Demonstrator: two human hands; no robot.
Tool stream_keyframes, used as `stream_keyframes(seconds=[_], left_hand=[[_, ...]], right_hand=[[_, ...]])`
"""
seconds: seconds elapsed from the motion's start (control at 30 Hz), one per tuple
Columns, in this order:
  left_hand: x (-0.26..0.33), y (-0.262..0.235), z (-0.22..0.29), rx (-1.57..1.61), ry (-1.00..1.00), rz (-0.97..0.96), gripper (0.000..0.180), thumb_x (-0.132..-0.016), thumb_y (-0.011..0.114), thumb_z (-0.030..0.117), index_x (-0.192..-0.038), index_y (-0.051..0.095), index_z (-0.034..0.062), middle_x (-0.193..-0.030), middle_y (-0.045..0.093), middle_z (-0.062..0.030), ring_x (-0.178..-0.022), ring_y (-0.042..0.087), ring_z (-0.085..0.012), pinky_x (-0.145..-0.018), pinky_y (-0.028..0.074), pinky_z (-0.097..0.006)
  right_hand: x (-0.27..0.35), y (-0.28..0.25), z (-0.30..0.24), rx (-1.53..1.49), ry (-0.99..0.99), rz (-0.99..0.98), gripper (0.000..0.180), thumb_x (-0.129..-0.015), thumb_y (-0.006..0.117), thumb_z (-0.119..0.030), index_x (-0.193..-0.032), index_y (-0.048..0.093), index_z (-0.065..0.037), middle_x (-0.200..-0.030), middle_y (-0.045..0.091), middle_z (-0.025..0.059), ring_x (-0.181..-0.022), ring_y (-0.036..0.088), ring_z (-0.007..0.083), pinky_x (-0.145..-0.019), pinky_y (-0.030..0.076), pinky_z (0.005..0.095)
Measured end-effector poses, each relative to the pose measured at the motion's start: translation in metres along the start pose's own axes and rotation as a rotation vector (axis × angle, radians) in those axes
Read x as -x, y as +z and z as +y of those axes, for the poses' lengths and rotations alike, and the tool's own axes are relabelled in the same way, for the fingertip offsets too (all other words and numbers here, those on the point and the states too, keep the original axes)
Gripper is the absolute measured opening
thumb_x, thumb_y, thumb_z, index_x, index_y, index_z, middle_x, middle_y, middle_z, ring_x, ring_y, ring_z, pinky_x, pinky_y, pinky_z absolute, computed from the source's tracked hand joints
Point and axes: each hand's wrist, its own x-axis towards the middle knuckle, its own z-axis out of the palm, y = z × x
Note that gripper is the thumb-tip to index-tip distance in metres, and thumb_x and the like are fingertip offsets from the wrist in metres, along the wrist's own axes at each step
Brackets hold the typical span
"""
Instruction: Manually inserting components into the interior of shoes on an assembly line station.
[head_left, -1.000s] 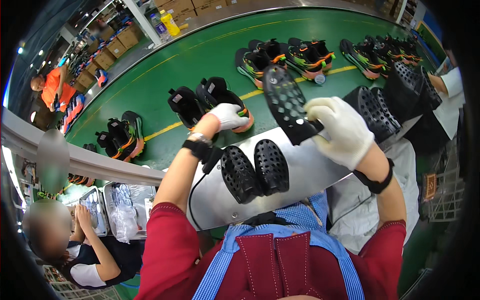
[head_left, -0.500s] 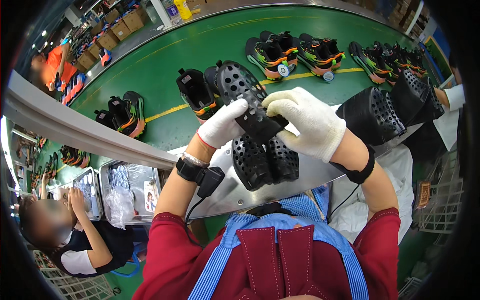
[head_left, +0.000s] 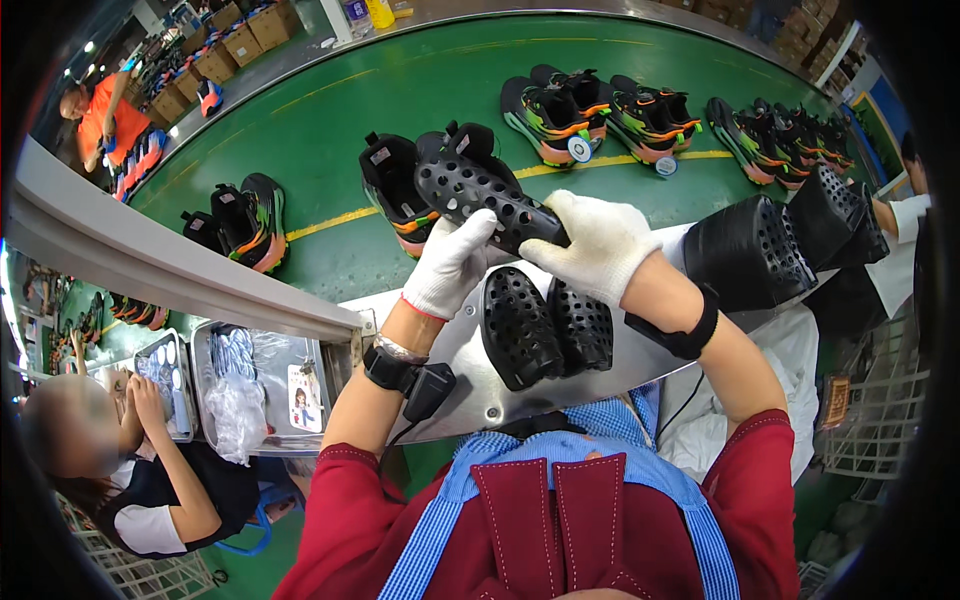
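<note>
Both my white-gloved hands are closed on a black shoe form (head_left: 490,198), a hollow-looking shell dotted with round holes. My left hand (head_left: 447,265) grips its near left side, thumb on top. At its near right end, my right hand (head_left: 603,247) wraps around with the thumb along the edge. The form's far end overlaps a pair of black sneakers (head_left: 392,185) with orange and green trim. Two similar perforated forms (head_left: 518,335) rest side by side on the metal table edge (head_left: 440,395), just below my hands.
More sneakers (head_left: 555,115) stand in pairs along the green conveyor belt (head_left: 320,150). Stacked black perforated forms (head_left: 745,245) sit at right beside a co-worker's arm. A pale metal bar (head_left: 180,255) crosses at left, above a metal tray (head_left: 265,350). Another person sits at lower left.
The held form has turned flatter, its far end swinging left and down over the sneakers. My right hand has shifted left and its grip has closed around the form's near end.
</note>
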Motion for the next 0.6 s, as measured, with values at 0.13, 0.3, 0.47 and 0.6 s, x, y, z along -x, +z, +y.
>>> stream_keyframes(seconds=[0.13,0.3,0.47,0.6], left_hand=[[-0.004,-0.004,0.000,-0.106,-0.073,0.037,0.043,-0.091,0.063,0.024,-0.126,0.048,0.0048,-0.119,0.058,-0.0097,-0.107,0.060,-0.0228,-0.091,0.051,-0.044],[-0.012,0.000,0.012,-1.275,0.115,0.212,0.038,-0.084,0.067,0.029,-0.111,0.059,0.0030,-0.101,0.061,-0.0119,-0.084,0.065,-0.0202,-0.074,0.052,-0.030],[-0.028,-0.022,-0.008,-1.519,0.014,0.138,0.040,-0.082,0.065,0.037,-0.107,0.062,0.0059,-0.106,0.059,-0.0174,-0.098,0.060,-0.0358,-0.086,0.048,-0.039],[-0.039,-0.030,-0.014,-1.522,0.070,0.154,0.035,-0.080,0.066,0.035,-0.102,0.066,0.0069,-0.104,0.062,-0.0177,-0.095,0.062,-0.0354,-0.083,0.050,-0.039]], right_hand=[[-0.014,-0.013,0.000,0.191,0.094,-0.186,0.041,-0.079,0.061,-0.046,-0.082,0.063,-0.005,-0.074,0.066,0.0163,-0.072,0.065,0.0356,-0.067,0.051,0.0442],[-0.036,-0.030,0.022,0.159,0.232,-0.297,0.044,-0.075,0.056,-0.045,-0.075,0.067,-0.003,-0.068,0.064,0.0179,-0.069,0.066,0.0329,-0.068,0.052,0.0387],[-0.081,-0.035,0.022,0.195,0.151,-0.430,0.058,-0.073,0.050,-0.051,-0.083,0.068,0.003,-0.076,0.064,0.0236,-0.074,0.063,0.0345,-0.073,0.050,0.0368],[-0.119,-0.026,0.022,0.306,0.141,-0.502,0.055,-0.071,0.053,-0.044,-0.086,0.067,0.007,-0.081,0.064,0.0267,-0.075,0.064,0.0359,-0.072,0.050,0.0387]])
